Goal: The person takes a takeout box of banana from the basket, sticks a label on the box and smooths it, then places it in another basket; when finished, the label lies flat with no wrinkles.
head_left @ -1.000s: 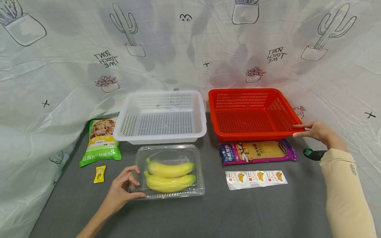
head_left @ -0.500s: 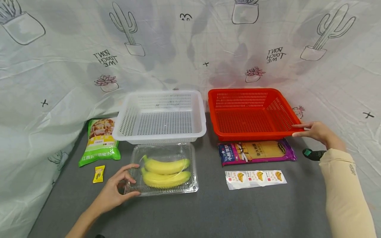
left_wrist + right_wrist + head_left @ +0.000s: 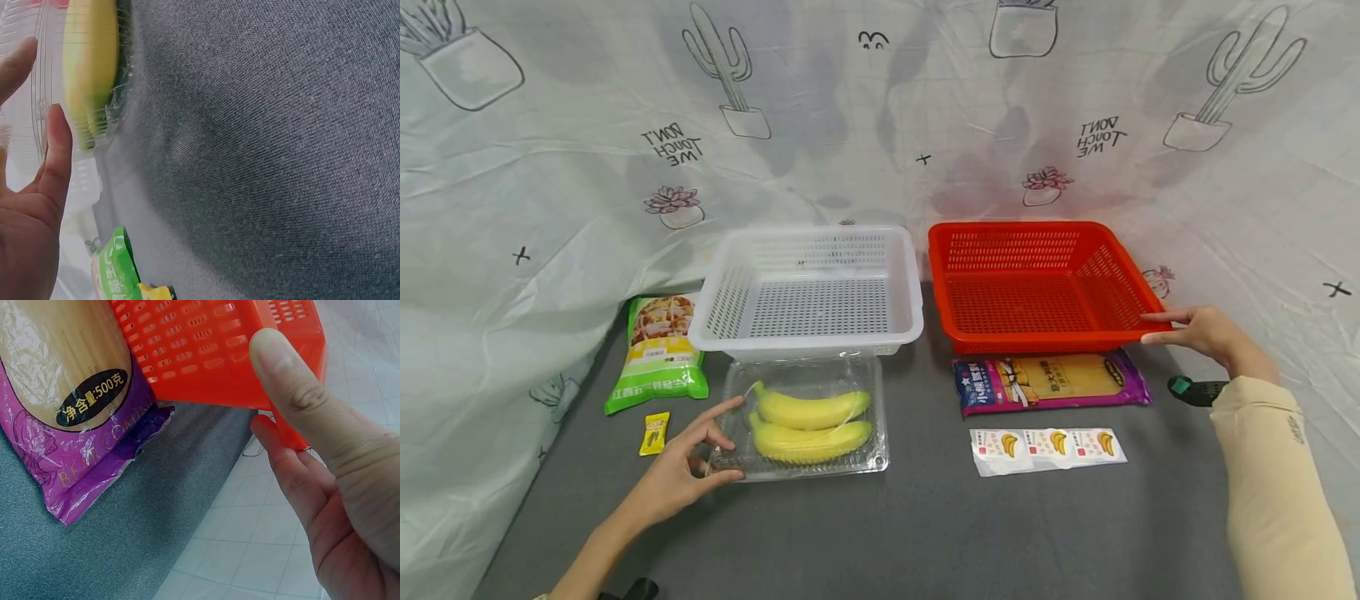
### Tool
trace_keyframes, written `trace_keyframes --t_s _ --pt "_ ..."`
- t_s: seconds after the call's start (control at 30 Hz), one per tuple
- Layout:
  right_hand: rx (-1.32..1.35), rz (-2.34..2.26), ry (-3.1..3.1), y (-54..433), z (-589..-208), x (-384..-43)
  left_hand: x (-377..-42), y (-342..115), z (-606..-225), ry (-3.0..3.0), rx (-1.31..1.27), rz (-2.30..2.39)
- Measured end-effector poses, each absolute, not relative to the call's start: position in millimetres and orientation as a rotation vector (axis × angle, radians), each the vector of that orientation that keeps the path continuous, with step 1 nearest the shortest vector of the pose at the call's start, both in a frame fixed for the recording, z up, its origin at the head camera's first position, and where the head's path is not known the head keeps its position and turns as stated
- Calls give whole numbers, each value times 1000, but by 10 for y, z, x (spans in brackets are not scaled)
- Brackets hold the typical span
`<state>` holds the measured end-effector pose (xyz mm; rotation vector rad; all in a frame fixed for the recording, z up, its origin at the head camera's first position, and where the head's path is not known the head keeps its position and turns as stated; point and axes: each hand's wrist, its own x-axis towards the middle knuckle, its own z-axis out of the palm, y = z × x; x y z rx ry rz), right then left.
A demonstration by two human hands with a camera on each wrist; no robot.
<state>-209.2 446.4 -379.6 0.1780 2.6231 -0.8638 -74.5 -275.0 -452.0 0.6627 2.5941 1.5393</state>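
Note:
In the head view a clear plastic clamshell box [image 3: 882,417] lies on the grey table, with two yellow bananas [image 3: 808,440] inside. My left hand [image 3: 679,475] grips the box's left end, thumb near the front corner and fingers at the side. The left wrist view shows that thumb against the clear wall [image 3: 40,81], a banana [image 3: 90,56] behind it. At far right, my right hand [image 3: 1213,337] pinches the front right corner of a red perforated basket [image 3: 1037,342]. In the right wrist view the thumb lies over the basket's rim [image 3: 250,325], fingers underneath.
A white basket [image 3: 805,343] stands behind the box. A green food bag [image 3: 658,354] and small yellow packet [image 3: 654,433] lie left. In front of the red basket are a purple pasta pack [image 3: 1052,383] and a banana sticker strip [image 3: 1048,451]. Patterned cloth [image 3: 820,108] hangs behind.
My left hand and the clear box have moved left and slightly back, toward the white basket. My right hand stays at the red basket's corner.

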Motion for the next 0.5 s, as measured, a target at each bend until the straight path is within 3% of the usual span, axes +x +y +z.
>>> trace_keyframes --t_s 0.5 --pt "163 -859 2626 4478 -3805 -2111 -746 -2743 -4330 2756 648 1228"
